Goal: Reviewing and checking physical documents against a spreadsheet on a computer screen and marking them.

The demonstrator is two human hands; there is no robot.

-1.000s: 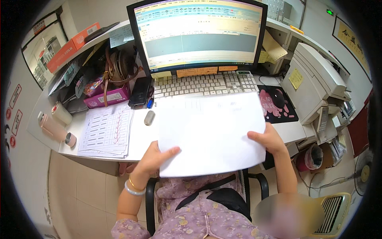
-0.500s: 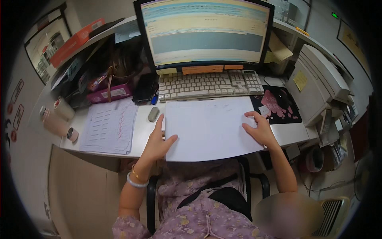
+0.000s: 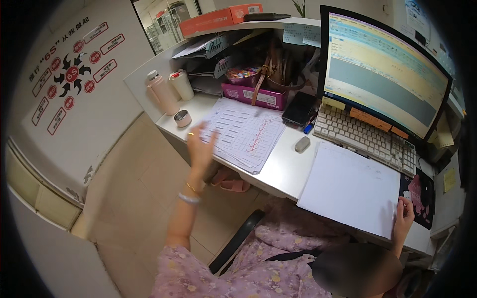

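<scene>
My left hand (image 3: 201, 149) hovers at the left edge of the printed sheets (image 3: 243, 129), which carry red pen marks. Its fingers are apart with nothing between them, slightly blurred. A small pink cup-shaped lid (image 3: 182, 118) stands just beyond it. Blank white paper (image 3: 350, 188) lies on the desk in front of the keyboard, its near edge at the desk's front. At the paper's right edge, my right hand (image 3: 404, 216) has its fingers curled and closed on that edge. A grey eraser-like oval piece (image 3: 302, 144) lies between the printed sheets and the blank paper.
A pink bottle (image 3: 162, 93) and a cream bottle (image 3: 181, 85) stand at the left. Behind the sheets are a purple box (image 3: 254, 96) and a black phone (image 3: 299, 109). The keyboard (image 3: 365, 140) sits below the monitor (image 3: 382, 74). A chair armrest (image 3: 236, 241) is beside me.
The view has swung left. My left hand has left the blank paper and moved over to the printed sheets. My right hand stays at the blank paper's right edge.
</scene>
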